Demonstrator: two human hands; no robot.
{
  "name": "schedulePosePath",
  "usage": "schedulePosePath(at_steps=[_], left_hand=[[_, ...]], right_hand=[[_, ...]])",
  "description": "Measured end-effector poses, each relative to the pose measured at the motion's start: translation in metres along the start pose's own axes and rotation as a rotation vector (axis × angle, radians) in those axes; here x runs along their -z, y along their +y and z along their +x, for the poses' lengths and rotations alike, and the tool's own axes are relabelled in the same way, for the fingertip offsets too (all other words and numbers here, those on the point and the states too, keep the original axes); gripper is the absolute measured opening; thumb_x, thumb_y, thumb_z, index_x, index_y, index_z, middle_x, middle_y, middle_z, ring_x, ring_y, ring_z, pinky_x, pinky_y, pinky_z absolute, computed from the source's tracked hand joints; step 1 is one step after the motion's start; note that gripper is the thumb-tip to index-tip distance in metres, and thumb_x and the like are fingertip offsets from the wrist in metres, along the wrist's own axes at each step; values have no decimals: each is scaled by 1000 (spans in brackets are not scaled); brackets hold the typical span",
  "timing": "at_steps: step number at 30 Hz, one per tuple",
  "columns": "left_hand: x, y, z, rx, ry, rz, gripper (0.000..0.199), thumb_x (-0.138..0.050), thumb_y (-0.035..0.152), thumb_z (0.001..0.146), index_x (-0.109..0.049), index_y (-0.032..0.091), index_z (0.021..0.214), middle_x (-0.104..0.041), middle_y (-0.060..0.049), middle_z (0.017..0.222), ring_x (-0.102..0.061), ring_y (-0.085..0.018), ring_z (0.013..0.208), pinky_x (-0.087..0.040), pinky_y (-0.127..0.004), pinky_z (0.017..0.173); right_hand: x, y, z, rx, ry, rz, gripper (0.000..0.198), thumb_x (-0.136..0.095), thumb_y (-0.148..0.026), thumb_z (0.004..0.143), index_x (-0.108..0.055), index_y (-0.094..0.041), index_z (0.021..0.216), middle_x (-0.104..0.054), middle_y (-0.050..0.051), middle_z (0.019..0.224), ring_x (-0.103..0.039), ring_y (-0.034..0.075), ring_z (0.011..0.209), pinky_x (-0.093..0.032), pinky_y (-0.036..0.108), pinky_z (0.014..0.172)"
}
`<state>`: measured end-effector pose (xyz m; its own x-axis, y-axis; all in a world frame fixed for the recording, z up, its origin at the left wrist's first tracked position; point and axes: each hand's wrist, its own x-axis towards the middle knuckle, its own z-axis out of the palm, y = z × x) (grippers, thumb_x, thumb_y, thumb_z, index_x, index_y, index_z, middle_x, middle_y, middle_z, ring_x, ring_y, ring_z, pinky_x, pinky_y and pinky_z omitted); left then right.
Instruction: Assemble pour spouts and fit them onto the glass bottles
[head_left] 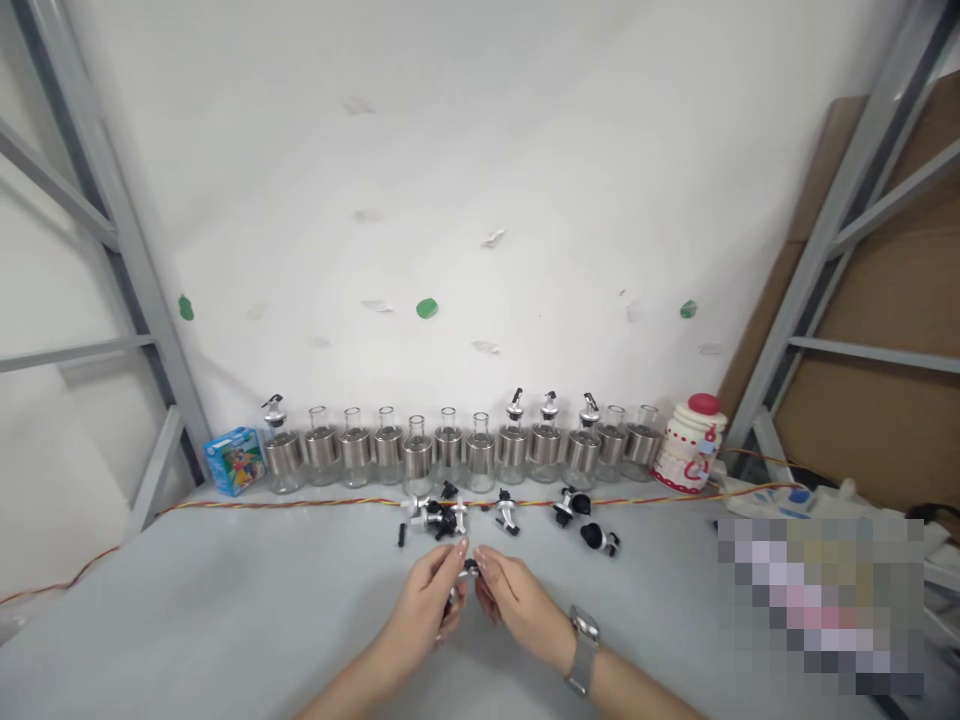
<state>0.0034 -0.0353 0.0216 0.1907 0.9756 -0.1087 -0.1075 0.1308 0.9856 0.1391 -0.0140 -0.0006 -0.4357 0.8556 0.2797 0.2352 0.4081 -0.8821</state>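
My left hand (426, 598) is closed around a small silver-and-black bottle pourer (470, 568), low over the middle of the table. My right hand (519, 600), with a watch on its wrist, pinches the pourer's top; its fingertips partly cover the piece. Just beyond my hands lie several loose pourers, one (508, 514) on its own and others bunched to its left. Farther right, a pourer with a round black base (600, 538) rests on its side. A short black part (402, 535) lies left of the bunch.
Along the wall stands a row of glass bottles with metal bands (418, 456); several carry pourers. A blue box (235, 461) ends the row at left, a white jar with red lid (688, 445) at right. A twisted wire (300, 504) crosses the table (247, 600).
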Motion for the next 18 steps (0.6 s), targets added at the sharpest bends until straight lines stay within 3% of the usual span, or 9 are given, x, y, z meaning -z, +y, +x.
schedulePosePath(at_steps=[8, 14, 18], left_hand=[[-1, -8, 4, -2, 21, -50, 37, -47, 56, 71, -44, 19, 69, -39, 10, 41, -25, -2, 26, -14, -13, 25], [1, -6, 2, -16, 15, -51, 38, -48, 56, 71, -48, 18, 72, -39, 10, 35, -25, -3, 24, -16, -14, 25], [-2, -2, 5, -10, 18, -76, 43, -45, 59, 71, -51, 17, 68, -43, 8, 33, -33, -6, 23, -22, -15, 26]], right_hand=[[1, -5, 0, -29, -17, 71, 45, -23, -50, 88, -40, -19, 59, -41, -4, 47, -41, 10, 45, -34, 22, 48], [-7, -6, 6, -169, -187, 504, 68, -15, -73, 72, -39, -17, 42, -43, -1, 38, -42, 8, 35, -34, 20, 37], [-7, -4, 8, -286, -268, 781, 71, -11, -76, 68, -38, -17, 39, -40, -1, 35, -41, 8, 31, -28, 17, 27]])
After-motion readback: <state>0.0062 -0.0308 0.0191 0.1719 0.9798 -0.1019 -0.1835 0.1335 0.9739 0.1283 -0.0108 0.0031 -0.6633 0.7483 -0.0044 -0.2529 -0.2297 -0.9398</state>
